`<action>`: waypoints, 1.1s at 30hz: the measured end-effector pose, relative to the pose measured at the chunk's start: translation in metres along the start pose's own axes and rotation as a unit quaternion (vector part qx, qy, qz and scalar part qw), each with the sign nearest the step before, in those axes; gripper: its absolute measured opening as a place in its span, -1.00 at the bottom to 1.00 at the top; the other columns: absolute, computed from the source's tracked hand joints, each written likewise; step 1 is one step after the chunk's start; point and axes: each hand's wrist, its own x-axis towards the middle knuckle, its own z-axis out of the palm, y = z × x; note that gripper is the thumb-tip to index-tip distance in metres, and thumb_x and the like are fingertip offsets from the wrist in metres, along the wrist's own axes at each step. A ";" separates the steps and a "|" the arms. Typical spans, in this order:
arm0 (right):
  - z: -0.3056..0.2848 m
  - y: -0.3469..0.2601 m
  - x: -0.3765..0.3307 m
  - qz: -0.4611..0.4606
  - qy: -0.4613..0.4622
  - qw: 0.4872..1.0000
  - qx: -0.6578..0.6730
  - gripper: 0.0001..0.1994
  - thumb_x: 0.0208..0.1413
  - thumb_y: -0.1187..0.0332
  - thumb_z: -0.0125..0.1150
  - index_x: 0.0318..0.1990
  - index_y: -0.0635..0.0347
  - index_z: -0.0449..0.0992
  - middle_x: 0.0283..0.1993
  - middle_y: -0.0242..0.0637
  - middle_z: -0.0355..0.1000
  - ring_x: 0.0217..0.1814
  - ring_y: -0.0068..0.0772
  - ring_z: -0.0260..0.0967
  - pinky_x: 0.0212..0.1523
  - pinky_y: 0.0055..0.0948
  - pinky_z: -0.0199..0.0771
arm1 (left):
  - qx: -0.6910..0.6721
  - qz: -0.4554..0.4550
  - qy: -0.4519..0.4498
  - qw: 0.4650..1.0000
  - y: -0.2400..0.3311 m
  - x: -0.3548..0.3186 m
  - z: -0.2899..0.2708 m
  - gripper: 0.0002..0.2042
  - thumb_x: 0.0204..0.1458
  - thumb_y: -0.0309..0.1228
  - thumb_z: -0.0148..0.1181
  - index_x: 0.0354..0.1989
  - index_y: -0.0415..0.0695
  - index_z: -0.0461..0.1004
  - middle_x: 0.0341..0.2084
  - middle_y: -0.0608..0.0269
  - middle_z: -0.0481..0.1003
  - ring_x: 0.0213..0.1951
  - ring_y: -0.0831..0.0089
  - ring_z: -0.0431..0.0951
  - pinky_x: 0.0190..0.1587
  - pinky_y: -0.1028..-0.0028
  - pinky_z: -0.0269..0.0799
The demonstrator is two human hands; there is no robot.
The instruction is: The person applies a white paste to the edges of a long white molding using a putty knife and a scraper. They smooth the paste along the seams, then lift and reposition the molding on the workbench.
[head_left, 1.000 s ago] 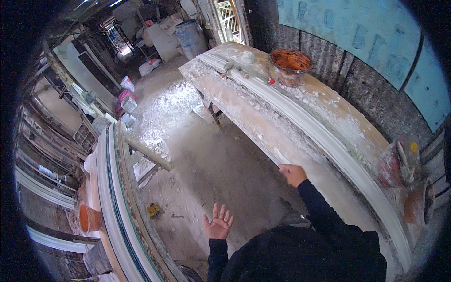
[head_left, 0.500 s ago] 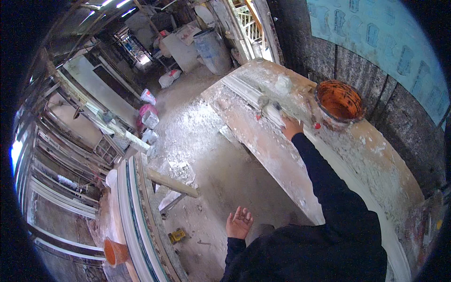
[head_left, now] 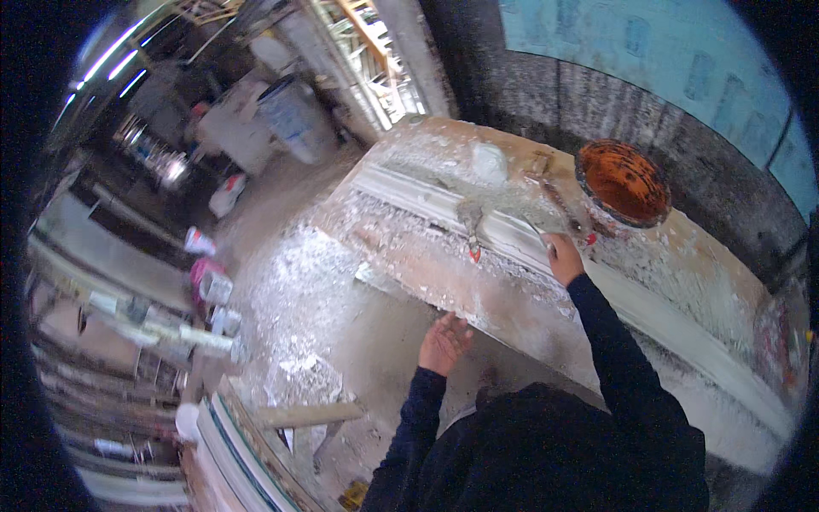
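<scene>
A long white plaster moulding point(head_left: 426, 198) runs lengthwise along the plaster-crusted workbench point(head_left: 503, 316). My right hand point(head_left: 565, 260) is closed over the moulding, pinching a thin, slightly curved tool point(head_left: 535, 227) seen almost edge-on; its exact kind is unclear. My left hand point(head_left: 445, 344) hovers by the bench's near edge, fingers loosely apart with nothing in them. Left of my right hand, a small plaster-smeared trowel point(head_left: 471, 220) with a red tip lies across the moulding. A red-tipped tool point(head_left: 589, 239), mostly hidden in plaster, sits beyond my right hand.
An orange bucket point(head_left: 623, 183) with a plaster-caked rim stands at the bench's far side, near a white lump point(head_left: 490, 164). White debris point(head_left: 294, 299) covers the floor to the left. A wooden beam point(head_left: 307, 415) and stacked mouldings point(head_left: 243, 452) are at lower left; a blue drum point(head_left: 297, 119) stands behind.
My view has turned. My right hand has drawn back from the moulding's middle and now pinches a thin tool. My left hand has risen toward the bench edge.
</scene>
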 end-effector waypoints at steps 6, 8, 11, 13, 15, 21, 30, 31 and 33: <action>-0.081 -0.029 -0.150 0.268 0.080 0.946 0.164 -0.53 -0.15 0.59 0.00 0.02 0.11 0.25 -0.02 -0.23 0.28 0.03 -0.33 0.22 0.00 -0.41 0.23 | 0.399 0.075 0.071 0.911 0.068 0.129 -0.007 -0.52 -0.02 -0.12 -0.02 0.08 0.11 0.06 -0.14 0.25 0.32 -0.25 0.35 0.38 -0.32 0.36 0.30; -0.101 -0.048 -0.203 0.368 0.128 0.900 0.195 -0.51 -0.16 0.59 0.00 0.04 0.11 0.24 0.00 -0.27 0.27 0.04 -0.39 0.20 0.01 -0.44 0.21 | 0.429 0.083 0.080 0.896 0.071 0.173 0.008 -0.43 -0.05 -0.11 0.02 0.10 0.13 -0.07 -0.15 0.24 0.32 -0.29 0.38 0.37 -0.39 0.36 0.29; -0.116 -0.093 -0.282 0.479 0.228 0.824 0.200 -0.51 -0.18 0.60 0.01 0.03 0.10 0.26 -0.02 -0.32 0.27 0.01 -0.41 0.21 -0.01 -0.47 0.21 | 0.423 0.033 0.122 0.897 0.061 0.236 -0.004 -0.30 -0.17 -0.21 0.22 0.04 0.17 -0.17 -0.27 0.22 0.28 -0.43 0.35 0.38 -0.48 0.28 0.29; -0.107 -0.109 -0.336 0.496 0.317 0.781 0.208 -0.50 -0.20 0.61 0.00 0.02 0.09 0.26 -0.05 -0.32 0.29 -0.01 -0.40 0.23 -0.01 -0.48 0.21 | 0.403 0.015 0.188 0.896 0.047 0.264 -0.012 -0.31 -0.22 -0.29 0.26 0.00 0.20 -0.15 -0.33 0.19 0.29 -0.51 0.34 0.33 -0.53 0.28 0.26; -0.116 -0.151 -0.349 0.550 0.399 0.696 0.232 -0.52 -0.18 0.53 -0.06 0.03 0.14 0.25 -0.07 -0.21 0.29 -0.21 -0.48 0.26 -0.24 -0.54 0.29 | 0.371 0.051 0.227 0.899 0.034 0.271 -0.018 -0.38 -0.23 -0.39 0.22 -0.05 0.20 -0.07 -0.33 0.17 0.33 -0.52 0.38 0.27 -0.58 0.35 0.20; -0.097 -0.170 -0.411 0.502 0.604 0.480 0.391 -0.59 -0.13 0.49 -0.17 -0.01 0.17 0.21 -0.18 -0.19 0.33 -0.35 -0.40 0.33 -0.36 -0.51 0.38 | 0.370 0.085 0.212 0.901 -0.020 0.208 0.071 -0.49 -0.15 -0.45 0.12 -0.01 0.01 0.03 -0.62 0.30 0.24 -0.78 0.57 0.09 -0.81 0.59 -0.04; -0.166 -0.123 -0.481 0.521 0.535 0.537 0.393 -0.67 0.01 0.37 -0.06 -0.03 0.18 0.17 -0.31 -0.24 0.32 -0.49 -0.44 0.32 -0.50 -0.49 0.39 | 0.522 0.004 -0.186 0.832 -0.237 0.044 0.122 -0.71 -0.08 -0.43 0.05 -0.16 -0.16 0.23 -0.52 0.30 0.25 -0.66 0.62 0.20 -0.66 0.62 0.15; -0.177 -0.119 -0.492 0.533 0.521 0.544 0.385 -0.66 0.02 0.35 -0.04 -0.03 0.18 0.17 -0.31 -0.23 0.32 -0.49 -0.45 0.32 -0.51 -0.50 0.39 | 0.553 -0.052 -0.261 0.789 -0.265 0.023 0.133 -0.74 -0.09 -0.43 0.06 -0.20 -0.16 0.26 -0.50 0.31 0.25 -0.61 0.59 0.25 -0.56 0.61 0.24; -0.203 -0.111 -0.520 0.537 0.509 0.557 0.377 -0.64 0.02 0.33 -0.01 -0.02 0.17 0.15 -0.31 -0.23 0.32 -0.50 -0.46 0.31 -0.53 -0.50 0.38 | 0.599 0.150 -0.407 0.673 -0.333 -0.010 0.139 -0.75 -0.12 -0.47 0.08 -0.21 -0.17 0.30 -0.45 0.29 0.29 -0.45 0.53 0.30 -0.31 0.55 0.26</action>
